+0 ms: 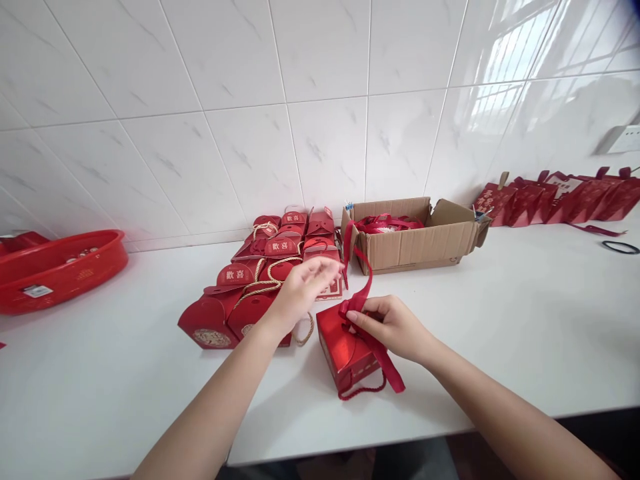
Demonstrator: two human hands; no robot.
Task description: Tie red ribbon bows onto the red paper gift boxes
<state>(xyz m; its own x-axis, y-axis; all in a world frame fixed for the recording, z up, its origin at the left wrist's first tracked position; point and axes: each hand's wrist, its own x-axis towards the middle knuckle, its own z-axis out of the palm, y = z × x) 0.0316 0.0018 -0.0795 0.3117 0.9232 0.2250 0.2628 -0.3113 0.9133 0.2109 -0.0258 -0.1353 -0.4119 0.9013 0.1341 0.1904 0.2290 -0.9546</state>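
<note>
A small red box (336,343) with a dark red cord handle sits near the table's front edge. On its top, my right hand (393,323) pinches a red ribbon (390,369) between thumb and fingers. One end of the ribbon hangs over the box's right side; another part rises in a loop toward the cardboard box. My left hand (306,287) is raised to the upper left of the red box, its fingers together and their tips at a strand of ribbon (347,250). Whether those fingertips grip the strand is hard to make out.
Several red gift boxes (207,317) with rope handles stand at the left. Behind is a cardboard box (415,248) of red ribbons. A red basin (65,277) is far left; red bags (525,203) and a black ring (620,247) are far right, on the white table (500,333).
</note>
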